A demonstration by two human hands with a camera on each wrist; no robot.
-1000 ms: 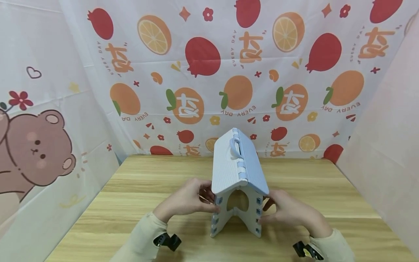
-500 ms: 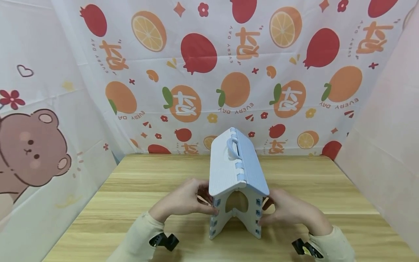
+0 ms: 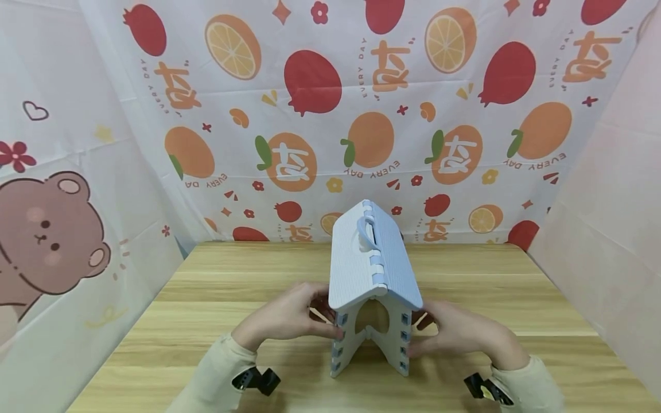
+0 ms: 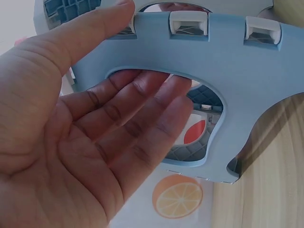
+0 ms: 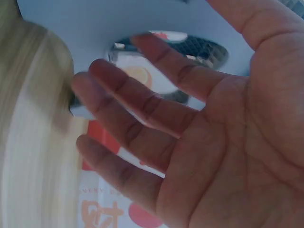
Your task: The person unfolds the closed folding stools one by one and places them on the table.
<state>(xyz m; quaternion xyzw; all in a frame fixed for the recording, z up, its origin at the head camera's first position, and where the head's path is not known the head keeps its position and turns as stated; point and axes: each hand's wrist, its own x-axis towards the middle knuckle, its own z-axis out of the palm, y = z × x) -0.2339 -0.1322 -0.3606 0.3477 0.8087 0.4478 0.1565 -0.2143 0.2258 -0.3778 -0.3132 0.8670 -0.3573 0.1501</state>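
Observation:
A toy house [image 3: 369, 258] with a pale blue roof and a handle on its ridge stands on the wooden table in the head view. Its front is open between two notched side walls. My left hand [image 4: 90, 123] holds the left wall: the thumb lies at the notched front edge, and some fingertips pass into the wall's window. My right hand [image 5: 204, 118] is at the right wall, thumb by its front edge. Its fingers are spread and fairly straight in front of that wall's window. Part of both hands' fingers is hidden behind the house in the head view.
The wooden table [image 3: 248, 269] carries the house near its middle. A fruit-print curtain [image 3: 330, 143] hangs along the back edge. Cloth with a printed bear [image 3: 51, 229] hangs at the left, and a pale cloth [image 3: 609, 229] at the right.
The head view has shifted slightly. The right wall's lower front edge has moved a little inward, towards the left wall. Both hands stay at the side walls.

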